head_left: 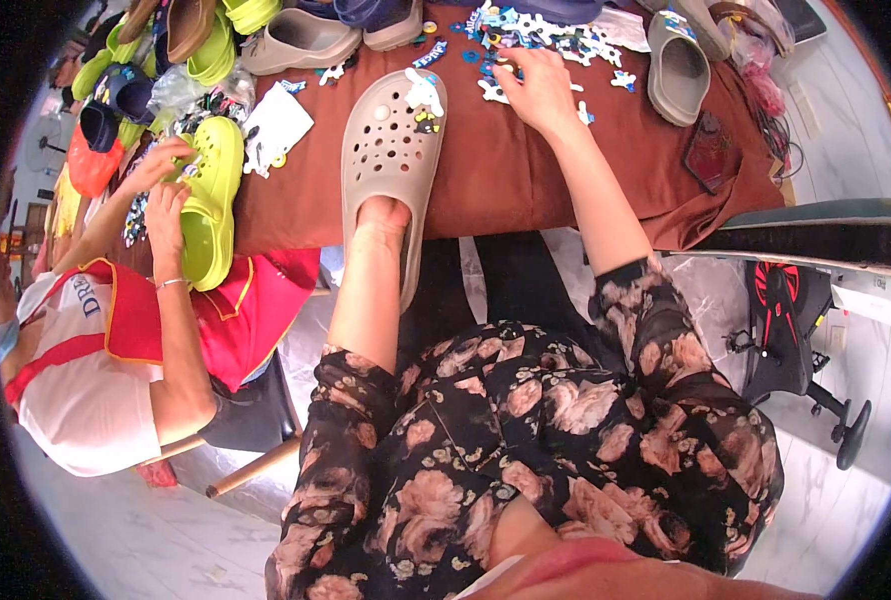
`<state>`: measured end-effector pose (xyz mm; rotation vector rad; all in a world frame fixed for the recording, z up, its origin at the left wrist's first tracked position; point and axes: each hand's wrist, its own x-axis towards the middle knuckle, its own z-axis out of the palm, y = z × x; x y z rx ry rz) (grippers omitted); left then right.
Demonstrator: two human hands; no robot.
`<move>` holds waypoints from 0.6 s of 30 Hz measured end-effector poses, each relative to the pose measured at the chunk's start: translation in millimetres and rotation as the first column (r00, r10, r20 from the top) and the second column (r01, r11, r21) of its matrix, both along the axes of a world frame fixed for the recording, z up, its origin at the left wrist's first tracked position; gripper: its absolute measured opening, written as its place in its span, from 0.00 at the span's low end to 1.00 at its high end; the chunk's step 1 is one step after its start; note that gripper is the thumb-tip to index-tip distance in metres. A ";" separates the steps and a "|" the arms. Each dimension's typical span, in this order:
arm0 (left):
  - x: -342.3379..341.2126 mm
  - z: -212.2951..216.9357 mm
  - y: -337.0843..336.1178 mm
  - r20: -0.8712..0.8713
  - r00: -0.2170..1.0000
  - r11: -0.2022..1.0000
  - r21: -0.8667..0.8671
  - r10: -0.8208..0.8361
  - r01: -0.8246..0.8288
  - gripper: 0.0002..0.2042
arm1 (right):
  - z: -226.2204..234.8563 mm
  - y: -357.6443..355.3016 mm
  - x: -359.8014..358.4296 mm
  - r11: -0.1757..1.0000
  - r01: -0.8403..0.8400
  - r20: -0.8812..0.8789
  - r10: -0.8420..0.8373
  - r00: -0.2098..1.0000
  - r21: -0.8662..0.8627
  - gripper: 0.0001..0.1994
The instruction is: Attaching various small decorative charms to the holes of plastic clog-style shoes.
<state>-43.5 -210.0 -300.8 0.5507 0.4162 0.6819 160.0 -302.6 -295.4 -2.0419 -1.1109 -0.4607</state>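
A taupe clog (390, 150) with holes in its upper lies toe-away over the table's near edge. My left hand (386, 214) is pushed into it from the heel opening and holds it; the fingers are hidden inside. The clog's toe bears a white figure charm (425, 92), a round white charm (382, 113) and a small black-and-yellow charm (427, 123). Beyond and to the right, my right hand (544, 92) is over scattered shoe charms (566, 38), mostly blue and white. Its thumb and fingertips close on a small dark charm (509, 70).
At left, a co-worker's hands (170, 195) work on a lime clog (216, 175). A white charm sheet (278, 130) lies between us on the brown tablecloth (526, 190). More clogs (301, 42) line the far side; a grey clog (680, 75) lies at right, near a dark red folder (707, 152).
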 end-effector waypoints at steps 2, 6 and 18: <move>6.7 -2.3 -1.6 -0.026 1.000 1.000 -0.008 -0.016 0.016 0.19 | -8.7 17.8 19.0 0.990 0.046 0.044 -0.041 0.998 -0.131 0.21; 4.1 -6.1 2.4 -0.086 0.996 0.999 -0.034 -0.017 0.014 0.19 | -16.3 34.7 -2.7 0.858 0.068 0.110 -0.013 0.994 -0.509 0.24; 2.8 4.4 -6.7 -0.160 0.987 1.000 -0.015 -0.025 0.023 0.18 | -15.4 53.2 63.0 0.953 0.170 0.025 -0.169 0.985 -0.250 0.17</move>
